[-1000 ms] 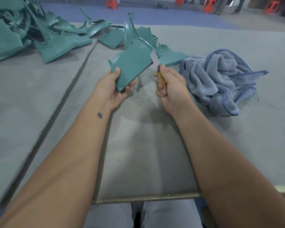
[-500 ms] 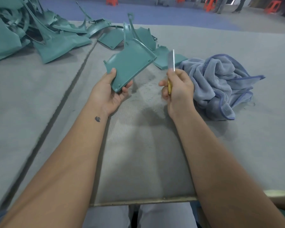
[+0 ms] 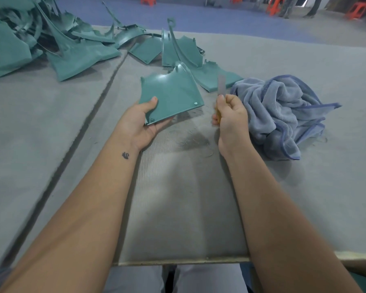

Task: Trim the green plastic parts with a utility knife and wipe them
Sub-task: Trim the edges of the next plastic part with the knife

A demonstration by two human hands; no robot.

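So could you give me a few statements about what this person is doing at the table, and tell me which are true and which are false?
1. The left hand holds a green plastic part. True.
2. The right hand holds the blue towel. False: it grips a knife with its blade pointing up; the towel lies bunched on the table, beside that hand.
3. The blade is cutting into the held part. False: there is a clear gap between blade and part.
4. A pile of green parts lies at the far left of the table. True.
5. Thin shavings lie on the table between the hands. True.
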